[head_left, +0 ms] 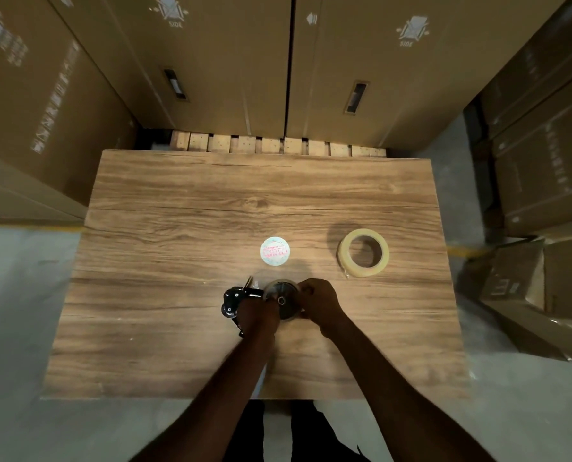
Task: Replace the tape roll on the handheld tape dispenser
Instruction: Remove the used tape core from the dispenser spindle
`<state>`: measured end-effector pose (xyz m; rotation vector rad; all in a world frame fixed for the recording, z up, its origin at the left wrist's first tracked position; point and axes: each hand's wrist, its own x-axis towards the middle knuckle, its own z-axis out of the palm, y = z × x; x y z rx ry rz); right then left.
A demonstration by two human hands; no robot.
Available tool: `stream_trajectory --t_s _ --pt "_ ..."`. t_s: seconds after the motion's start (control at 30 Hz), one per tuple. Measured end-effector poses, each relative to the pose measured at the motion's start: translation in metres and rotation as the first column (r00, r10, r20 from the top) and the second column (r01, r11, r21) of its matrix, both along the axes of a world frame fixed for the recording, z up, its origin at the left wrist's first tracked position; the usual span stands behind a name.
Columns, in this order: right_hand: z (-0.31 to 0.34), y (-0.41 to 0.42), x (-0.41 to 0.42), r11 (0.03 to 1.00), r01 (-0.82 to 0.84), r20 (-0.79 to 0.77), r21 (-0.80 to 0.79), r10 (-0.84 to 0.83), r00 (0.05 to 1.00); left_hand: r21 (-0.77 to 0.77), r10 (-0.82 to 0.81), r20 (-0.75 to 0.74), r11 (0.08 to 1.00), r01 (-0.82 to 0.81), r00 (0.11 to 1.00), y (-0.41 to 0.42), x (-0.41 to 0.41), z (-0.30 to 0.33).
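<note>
A black handheld tape dispenser (236,300) lies on the wooden table (178,228) near its front middle. My left hand (259,311) grips the dispenser's body. My right hand (321,303) closes around the nearly used-up roll (283,295) that sits on the dispenser's hub. A full roll of clear tape (363,252) lies flat to the right, farther back, apart from both hands. A round white disc with red print (275,251) lies flat just behind the dispenser.
Tall cardboard boxes (211,61) stand behind and to the left of the table. More boxes (544,161) are stacked at the right. A wooden pallet edge (278,145) shows behind the table. Grey floor surrounds it.
</note>
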<state>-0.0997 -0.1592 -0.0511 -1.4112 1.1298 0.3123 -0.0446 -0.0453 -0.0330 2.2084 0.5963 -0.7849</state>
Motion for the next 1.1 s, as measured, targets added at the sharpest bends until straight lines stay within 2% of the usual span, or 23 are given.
stream_trajectory --t_s 0.13,0.4,0.57,0.73,0.83,0.97,1.03,1.1 --pt "0.009 -0.003 0.002 0.994 -0.039 0.002 -0.101 0.039 0.999 -0.035 0.027 -0.037 0.999 -0.028 0.999 0.002 -0.005 0.001" --pt "0.016 -0.003 0.002 0.973 -0.145 0.046 -0.178 0.155 0.987 -0.099 0.121 -0.034 0.987 -0.124 0.992 0.01 -0.01 0.003" --pt "0.02 -0.009 0.004 0.99 -0.13 0.035 -0.046 0.131 0.991 -0.181 0.057 -0.001 0.982 -0.056 0.998 0.015 -0.021 0.001" --pt "0.023 -0.005 0.006 0.993 -0.101 0.004 -0.059 0.102 0.995 -0.159 0.082 -0.048 0.983 -0.089 0.995 0.03 -0.019 -0.038" --pt "0.019 -0.001 0.005 0.981 -0.146 0.003 -0.124 0.148 0.989 -0.114 0.069 -0.064 0.991 -0.076 0.996 0.026 -0.017 -0.019" --pt "0.021 0.008 0.003 0.959 -0.131 0.034 -0.249 0.144 0.989 -0.076 0.048 0.007 0.996 -0.047 0.999 0.011 -0.01 0.013" --pt "0.026 0.008 0.001 0.979 -0.078 0.087 -0.189 0.096 0.992 -0.053 -0.012 0.035 0.999 0.014 0.999 0.01 -0.008 0.024" --pt "0.034 0.004 -0.005 0.999 -0.021 0.167 -0.033 0.027 0.986 -0.075 -0.044 0.064 0.996 0.048 0.997 0.012 -0.009 0.036"
